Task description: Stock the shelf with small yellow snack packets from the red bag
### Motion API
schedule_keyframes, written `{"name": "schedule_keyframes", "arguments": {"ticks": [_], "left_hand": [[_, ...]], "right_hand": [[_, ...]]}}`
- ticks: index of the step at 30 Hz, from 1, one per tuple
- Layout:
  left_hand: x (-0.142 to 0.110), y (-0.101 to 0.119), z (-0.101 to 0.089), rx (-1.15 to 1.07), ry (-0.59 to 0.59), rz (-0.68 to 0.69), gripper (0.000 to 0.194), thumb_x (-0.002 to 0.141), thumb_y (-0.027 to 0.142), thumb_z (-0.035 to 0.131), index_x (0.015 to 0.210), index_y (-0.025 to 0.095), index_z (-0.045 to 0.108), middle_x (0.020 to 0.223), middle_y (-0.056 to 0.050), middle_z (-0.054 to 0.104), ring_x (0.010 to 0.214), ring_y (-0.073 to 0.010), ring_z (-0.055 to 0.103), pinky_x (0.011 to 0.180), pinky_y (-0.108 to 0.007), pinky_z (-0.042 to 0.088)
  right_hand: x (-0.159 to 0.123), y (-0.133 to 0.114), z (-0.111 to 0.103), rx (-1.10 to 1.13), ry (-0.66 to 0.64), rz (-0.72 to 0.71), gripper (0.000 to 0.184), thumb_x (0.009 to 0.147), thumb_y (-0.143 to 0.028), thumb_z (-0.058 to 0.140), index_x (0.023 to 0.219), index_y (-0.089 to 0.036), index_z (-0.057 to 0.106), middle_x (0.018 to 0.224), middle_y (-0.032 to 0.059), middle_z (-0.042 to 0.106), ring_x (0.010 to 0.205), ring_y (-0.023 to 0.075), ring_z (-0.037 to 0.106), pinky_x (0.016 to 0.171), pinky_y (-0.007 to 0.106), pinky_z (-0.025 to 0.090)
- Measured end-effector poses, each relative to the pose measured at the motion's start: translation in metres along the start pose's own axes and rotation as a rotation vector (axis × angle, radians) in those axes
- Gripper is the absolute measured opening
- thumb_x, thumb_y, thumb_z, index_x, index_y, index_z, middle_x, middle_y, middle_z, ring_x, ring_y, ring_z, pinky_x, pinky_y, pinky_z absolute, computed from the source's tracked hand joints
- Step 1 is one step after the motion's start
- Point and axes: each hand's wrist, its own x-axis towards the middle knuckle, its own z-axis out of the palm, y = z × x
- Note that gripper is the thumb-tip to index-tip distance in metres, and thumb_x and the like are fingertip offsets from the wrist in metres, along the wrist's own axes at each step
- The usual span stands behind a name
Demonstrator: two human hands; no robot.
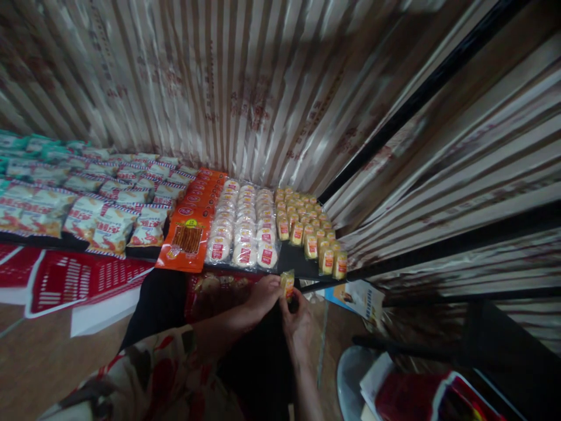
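Observation:
A small yellow-wrapped snack packet (pixel 287 283) is pinched between my two hands, just in front of the dark shelf (pixel 298 261). My left hand (pixel 263 296) has its fingertips on the packet's left side. From below and the right, my right hand (pixel 297 313) grips it with thumb and curled fingers. Beyond my hands, rows of similar yellow packets (pixel 310 244) stand on the shelf. To their left lie columns of round white crackers (pixel 244 254) in clear wrappers, with red labels.
Orange snack bags (pixel 183 234) and rows of white snack bags (pixel 111 228) fill the shelf's left. A red basket (pixel 70 280) sits below. Striped curtain (pixel 245 88) and black poles (pixel 421 93) bound the back and right. A grey stool (pixel 350 374) holds a red bag (pixel 407 394).

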Motion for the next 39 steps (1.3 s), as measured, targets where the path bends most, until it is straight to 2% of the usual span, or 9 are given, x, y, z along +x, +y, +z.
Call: {"name": "schedule_keyframes", "arguments": {"ticks": [3,6,12,16,22,27,32,36,39], "left_hand": [[0.007,0.010,0.011,-0.028,-0.048,0.021,0.021,0.066,0.001,0.052,0.076,0.016,0.062,0.072,0.001,0.066,0.075,-0.0159,0.061,0.074,-0.025,0.045],[0.014,0.017,0.020,-0.037,-0.049,0.018,0.023,0.067,0.001,0.053,0.081,0.015,0.063,0.078,-0.001,0.068,0.082,-0.0169,0.062,0.078,-0.026,0.046],[0.034,0.015,0.032,-0.033,-0.039,0.058,0.028,0.067,0.000,0.057,0.089,0.015,0.063,0.093,-0.008,0.072,0.092,-0.0200,0.064,0.089,-0.030,0.048],[0.044,0.015,0.043,-0.040,-0.068,0.061,0.030,0.066,-0.001,0.058,0.090,0.015,0.063,0.098,-0.009,0.073,0.096,-0.0214,0.066,0.092,-0.033,0.049],[0.054,0.023,0.060,-0.043,-0.093,0.020,0.032,0.065,-0.003,0.053,0.090,0.014,0.062,0.103,-0.010,0.073,0.101,-0.0229,0.067,0.096,-0.036,0.049],[0.064,0.030,0.069,0.049,-0.111,-0.002,0.037,0.066,-0.001,0.054,0.100,0.013,0.062,0.116,-0.012,0.069,0.112,-0.0242,0.063,0.100,-0.036,0.048],[0.075,0.036,0.076,0.041,-0.151,-0.013,0.040,0.066,-0.001,0.053,0.103,0.013,0.061,0.110,-0.009,0.071,0.108,-0.0222,0.065,0.099,-0.037,0.049],[0.086,0.031,0.081,-0.002,-0.162,-0.025,0.044,0.064,-0.004,0.049,0.102,0.014,0.060,0.109,-0.009,0.070,0.104,-0.0207,0.065,0.101,-0.040,0.048],[0.095,0.020,0.083,-0.005,-0.161,0.006,0.043,0.063,-0.003,0.051,0.101,0.015,0.062,0.108,-0.009,0.069,0.106,-0.0229,0.064,0.104,-0.043,0.047]], "right_hand": [[0.015,-0.001,-0.002,-0.013,0.028,0.030,0.070,0.080,-0.072,0.042,0.107,-0.012,0.067,0.099,0.0189,0.071,0.091,0.0294,0.063,0.084,0.040,0.048],[0.029,0.000,-0.002,-0.033,0.042,0.023,0.072,0.081,-0.070,0.039,0.107,-0.009,0.067,0.097,0.0199,0.071,0.087,0.0291,0.063,0.082,0.041,0.048],[0.050,0.003,-0.003,-0.113,0.083,0.025,0.067,0.084,-0.062,0.035,0.110,-0.009,0.067,0.089,0.0167,0.068,0.077,0.0257,0.062,0.071,0.036,0.047],[0.060,0.005,-0.007,-0.109,0.088,0.046,0.065,0.084,-0.058,0.038,0.115,-0.008,0.064,0.092,0.0167,0.067,0.071,0.0234,0.060,0.066,0.035,0.046],[0.074,0.015,-0.006,-0.074,0.125,0.058,0.061,0.084,-0.052,0.042,0.125,-0.009,0.057,0.104,0.0182,0.066,0.073,0.0216,0.060,0.071,0.036,0.046],[0.089,0.019,-0.003,-0.053,0.165,0.072,0.058,0.082,-0.050,0.044,0.122,-0.009,0.056,0.108,0.0197,0.064,0.072,0.0213,0.059,0.072,0.037,0.047],[0.101,0.020,0.000,-0.063,0.184,0.083,0.052,0.082,-0.045,0.045,0.120,-0.011,0.057,0.111,0.0186,0.063,0.076,0.0214,0.058,0.073,0.036,0.046],[0.104,0.021,0.001,-0.057,0.168,0.063,0.049,0.086,-0.040,0.044,0.121,-0.009,0.057,0.112,0.0194,0.062,0.086,0.0242,0.059,0.075,0.036,0.046],[0.104,0.022,0.001,-0.072,0.157,0.071,0.049,0.087,-0.038,0.045,0.123,-0.007,0.056,0.112,0.0199,0.060,0.089,0.0256,0.059,0.074,0.037,0.046]]}}
